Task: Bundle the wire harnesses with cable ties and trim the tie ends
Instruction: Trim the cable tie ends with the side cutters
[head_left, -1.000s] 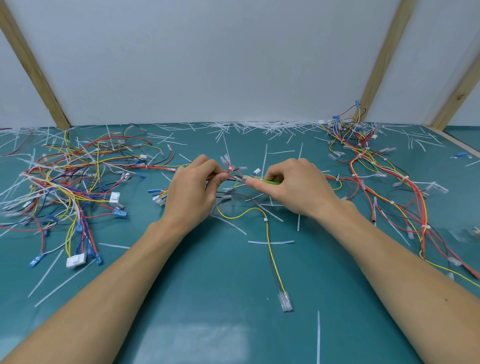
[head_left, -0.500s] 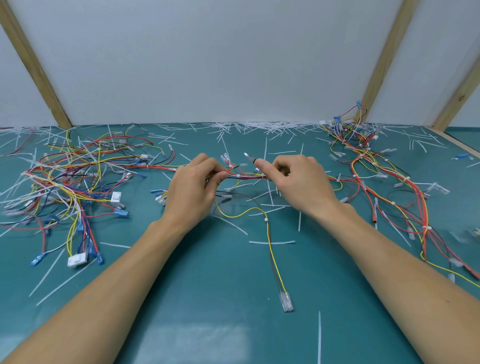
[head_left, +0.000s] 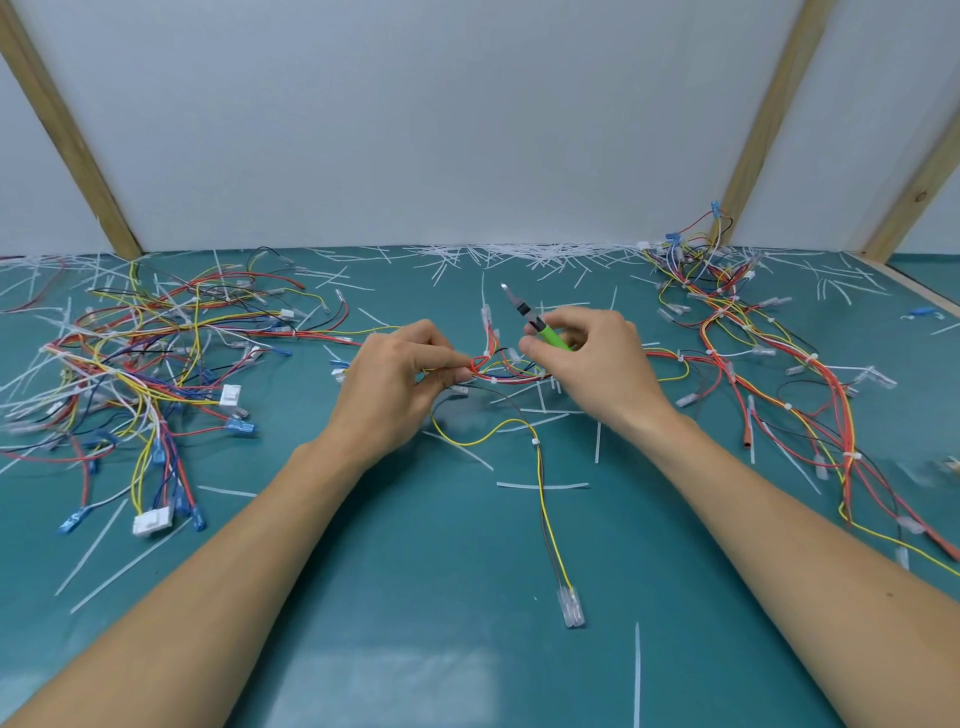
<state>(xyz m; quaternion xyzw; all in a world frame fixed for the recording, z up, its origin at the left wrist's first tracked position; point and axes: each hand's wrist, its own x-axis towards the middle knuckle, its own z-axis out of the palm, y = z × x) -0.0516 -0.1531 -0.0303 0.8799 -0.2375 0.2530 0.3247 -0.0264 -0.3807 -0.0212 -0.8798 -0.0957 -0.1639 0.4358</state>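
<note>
Wire lies thickest at the far left, where we see a loose tangle of harnesses (head_left: 140, 364) sprawled on the green mat (head_left: 415, 597), with white connector blocks and blue terminals at its near edge; it looks light and floppy, and we judge it would snag on itself if dragged, so we would lift it by a gathered run rather than by a terminal. Moving toward the centre, our left hand (head_left: 389, 384) has thumb and fingers curled, pinching the harness in hand (head_left: 498, 371) at its left end, just above the mat. That harness is a thin bunch of red, yellow and dark wires arcing between the two hands, with a small white tie on it and a yellow branch (head_left: 540, 493) trailing toward us to a clear connector (head_left: 570, 612). It seems soft and springy, likely to splay unless held close to the spot being tied. Our right hand (head_left: 587, 364) is curled around green-handled cutters (head_left: 535, 322), blades pointing up and away; we cannot tell whether its lower fingers also touch the wires. Farther right lies a second heap of harnesses (head_left: 769, 374) carrying many white ties. Trimmed white tie ends (head_left: 519, 257) litter the mat.
</note>
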